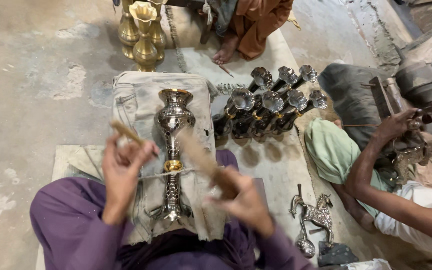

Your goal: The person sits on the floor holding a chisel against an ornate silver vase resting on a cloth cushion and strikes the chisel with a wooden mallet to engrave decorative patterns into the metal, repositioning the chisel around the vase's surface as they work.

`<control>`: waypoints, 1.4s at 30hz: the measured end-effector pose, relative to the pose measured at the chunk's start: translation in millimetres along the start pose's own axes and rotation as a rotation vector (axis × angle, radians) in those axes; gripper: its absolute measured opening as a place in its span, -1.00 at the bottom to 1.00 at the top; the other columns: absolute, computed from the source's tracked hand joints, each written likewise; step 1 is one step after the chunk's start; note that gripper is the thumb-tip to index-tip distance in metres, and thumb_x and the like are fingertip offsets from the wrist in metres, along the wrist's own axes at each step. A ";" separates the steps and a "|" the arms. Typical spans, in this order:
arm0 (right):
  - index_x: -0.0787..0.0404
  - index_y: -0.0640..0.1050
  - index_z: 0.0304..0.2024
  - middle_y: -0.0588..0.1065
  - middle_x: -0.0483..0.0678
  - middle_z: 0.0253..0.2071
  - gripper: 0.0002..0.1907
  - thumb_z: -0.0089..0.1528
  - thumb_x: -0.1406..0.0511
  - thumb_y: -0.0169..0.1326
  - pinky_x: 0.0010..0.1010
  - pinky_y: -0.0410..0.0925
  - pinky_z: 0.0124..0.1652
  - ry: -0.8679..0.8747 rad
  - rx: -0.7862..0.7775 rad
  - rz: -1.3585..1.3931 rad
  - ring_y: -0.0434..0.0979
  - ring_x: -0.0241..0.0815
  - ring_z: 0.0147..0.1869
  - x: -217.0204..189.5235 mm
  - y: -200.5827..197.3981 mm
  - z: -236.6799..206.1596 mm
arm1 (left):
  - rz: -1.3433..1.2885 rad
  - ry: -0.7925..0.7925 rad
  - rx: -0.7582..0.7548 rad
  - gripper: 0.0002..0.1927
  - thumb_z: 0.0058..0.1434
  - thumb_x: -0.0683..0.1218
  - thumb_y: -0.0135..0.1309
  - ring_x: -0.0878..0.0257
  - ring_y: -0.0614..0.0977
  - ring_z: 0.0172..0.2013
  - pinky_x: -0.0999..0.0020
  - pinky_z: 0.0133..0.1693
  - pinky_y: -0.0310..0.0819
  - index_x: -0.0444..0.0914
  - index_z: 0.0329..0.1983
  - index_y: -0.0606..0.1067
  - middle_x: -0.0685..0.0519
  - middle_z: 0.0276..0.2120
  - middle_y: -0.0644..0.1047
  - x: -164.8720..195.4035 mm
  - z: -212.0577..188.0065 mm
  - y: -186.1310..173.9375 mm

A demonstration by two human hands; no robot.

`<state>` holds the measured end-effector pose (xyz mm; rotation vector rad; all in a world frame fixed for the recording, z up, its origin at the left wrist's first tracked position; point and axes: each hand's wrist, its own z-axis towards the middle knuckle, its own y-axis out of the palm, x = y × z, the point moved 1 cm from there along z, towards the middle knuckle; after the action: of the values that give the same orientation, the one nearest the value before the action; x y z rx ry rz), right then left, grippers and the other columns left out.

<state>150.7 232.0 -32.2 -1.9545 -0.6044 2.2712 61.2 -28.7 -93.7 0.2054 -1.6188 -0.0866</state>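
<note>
While vase (pixel 172 150) lies flat on cloth (pixel 141 100) across lap | L hand (pixel 121 172) fingers gripping stick end (pixel 126 132) | R hand (pixel 243 197) closed on blurred stick (pixel 201 160) | cord (pixel 151 175) wraps vase neck

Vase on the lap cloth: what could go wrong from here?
1. The vase lies loose on the cloth with only a cord around it; it may roll off.
2. The right hand and its stick are motion-blurred, so a slip could hit the left hand.
</note>
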 end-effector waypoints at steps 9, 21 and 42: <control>0.24 0.52 0.03 0.60 0.08 -0.17 -0.44 -0.06 0.39 0.30 -0.17 0.46 -0.20 -0.124 -0.028 -0.620 0.63 0.10 -0.12 -18.0 67.2 -23.3 | -0.462 0.014 0.070 -0.44 0.27 -0.22 0.19 0.14 0.72 -0.23 0.33 -0.21 0.66 -0.28 0.28 0.26 -0.17 -0.20 0.65 -69.7 -53.6 22.6; 0.24 0.55 -0.03 0.61 0.14 -0.24 -0.52 -0.03 0.46 0.25 -0.23 0.50 -0.23 0.030 0.141 -0.434 0.67 0.12 -0.14 -3.2 68.4 -33.4 | -0.591 -0.016 -0.002 -0.48 0.31 -0.22 0.18 0.11 0.69 -0.19 0.28 -0.19 0.64 -0.29 0.27 0.25 -0.13 -0.22 0.61 -40.4 -68.6 34.9; 0.19 0.37 -0.16 0.51 -0.03 -0.18 -0.74 0.29 0.43 0.23 -0.26 0.56 -0.02 -0.057 0.086 0.339 0.58 -0.21 -0.09 78.0 32.1 -6.6 | 0.143 0.359 -0.272 -0.51 0.35 -0.23 0.16 0.12 0.76 -0.16 0.22 -0.11 0.78 -0.29 0.29 0.29 -0.16 -0.17 0.66 46.6 63.2 17.3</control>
<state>149.1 228.7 -116.8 -2.0911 -0.1836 2.5006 -5.3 -24.9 -48.7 -0.1012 -1.2437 -0.1499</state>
